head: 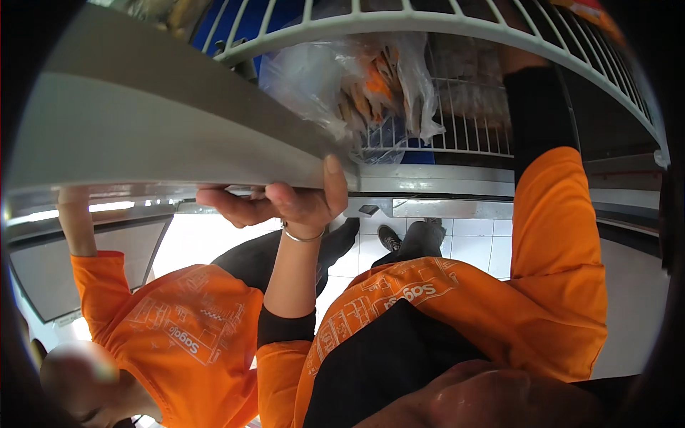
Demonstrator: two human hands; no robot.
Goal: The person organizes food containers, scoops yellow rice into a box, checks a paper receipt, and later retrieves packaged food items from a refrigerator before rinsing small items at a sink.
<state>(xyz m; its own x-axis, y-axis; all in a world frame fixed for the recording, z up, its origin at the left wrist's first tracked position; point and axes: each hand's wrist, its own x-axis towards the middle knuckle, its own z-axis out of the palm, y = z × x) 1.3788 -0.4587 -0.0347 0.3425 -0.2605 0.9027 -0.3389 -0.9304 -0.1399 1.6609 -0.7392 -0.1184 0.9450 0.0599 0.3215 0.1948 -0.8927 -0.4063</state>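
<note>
My left hand [299,200], with a metal bangle at the wrist, grips the lower edge of a grey metal panel [160,134], apparently a cabinet door. Its thumb lies against the panel's end and its fingers run beneath. My right arm [543,112], in a black and orange sleeve, reaches into the cold cabinet past a white wire shelf [396,21]; that hand is out of view. A clear plastic bag [305,69] holds elongated beige and orange pieces [374,88], too blurred to name. It rests against a lower wire shelf [471,139].
Bagged brownish goods [473,101] lie right of the plastic bag. Blue surfaces [420,157] show behind the wires. A co-worker in an orange shirt [182,321] stands close on my left, one arm [77,224] raised to the panel. White floor tiles [473,246] show below the metal sill [439,182].
</note>
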